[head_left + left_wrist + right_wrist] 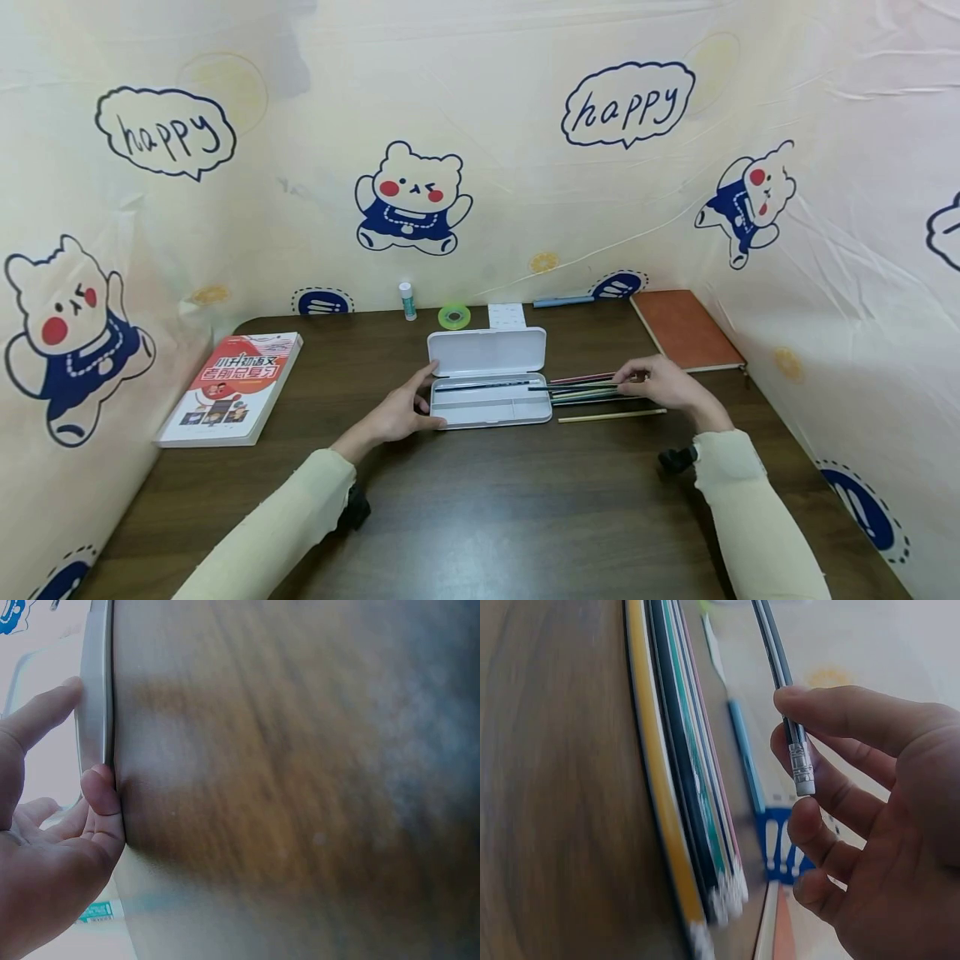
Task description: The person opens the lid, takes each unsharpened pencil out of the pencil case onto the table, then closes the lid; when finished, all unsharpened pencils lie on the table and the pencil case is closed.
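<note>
An open white pencil case (467,414) lies on the table with its lid tipped back. A dark pencil (472,387) rests in its upper compartment. My left hand (397,412) grips the case's left edge, thumb at the front corner and fingers farther back. Between thumb and fingertips, my right hand (660,383) pinches a dark striped pencil (776,664) near its white eraser. That pencil is raised, its far end over the case's right side. Below it, several coloured pencils (682,750) lie side by side on the table, with a yellow pencil (611,416) nearest me.
A book (232,387) lies at the left, and a brown notebook (690,329) at the back right. Along the back are a glue stick (407,302), a green tape roll (454,317), a white card (507,316) and a blue pen-like item (562,302). A printed cloth surrounds the table.
</note>
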Demonstrator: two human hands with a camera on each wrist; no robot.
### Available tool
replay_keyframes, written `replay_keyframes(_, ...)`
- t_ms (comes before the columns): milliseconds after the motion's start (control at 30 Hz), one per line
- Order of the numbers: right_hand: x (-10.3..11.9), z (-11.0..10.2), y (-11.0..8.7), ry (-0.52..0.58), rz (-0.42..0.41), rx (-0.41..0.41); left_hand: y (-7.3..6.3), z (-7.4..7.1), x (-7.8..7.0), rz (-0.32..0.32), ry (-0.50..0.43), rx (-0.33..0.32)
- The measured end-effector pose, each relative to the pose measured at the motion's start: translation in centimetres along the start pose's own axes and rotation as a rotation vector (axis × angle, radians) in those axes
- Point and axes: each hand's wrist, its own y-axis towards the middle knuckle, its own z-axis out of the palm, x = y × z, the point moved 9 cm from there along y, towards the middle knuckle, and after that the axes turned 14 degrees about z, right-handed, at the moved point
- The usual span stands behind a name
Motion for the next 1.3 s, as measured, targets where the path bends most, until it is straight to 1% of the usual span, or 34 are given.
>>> replay_keyframes(133, -1.6, -0.5, -0.5, -0.014, 0.032, -0.007, 0.0, 0.0, 0.0, -0.002, -0.001, 0.001)
replay_keyframes(267, -2.8, -0.5, -0.8, -0.032, 0.034, 0.005, -0.1, 0.0, 0.0, 0.0, 0.0, 0.001)
replay_keyframes(367, -3.5, -0.5, -1.0, -0.029, 0.048, 0.015, -0.1, 0.0, 0.0, 0.005, 0.004, 0.001)
replay_keyframes(533, -4.1, -0.4, -1.1, -0.022, 0.045, 0.026, -0.1, 0.0, 0.0, 0.006, 0.003, 0.0)
replay_keyframes(800, -4.5, -0.2, -1.0, -0.035, 0.042, 0.027, -0.1, 0.0, 0.0, 0.001, 0.01, 0.0)
replay_keyframes(1000, -4.4, -0.2, -0.9, -0.039, 0.031, 0.018, -0.1, 0.0, -0.1, 0.006, 0.008, 0.001)
replay_keyframes(1300, -4.2, -0.2, -0.7, -0.048, 0.044, 0.016, -0.1, 0.0, -0.2, 0.02, 0.0, -0.005)
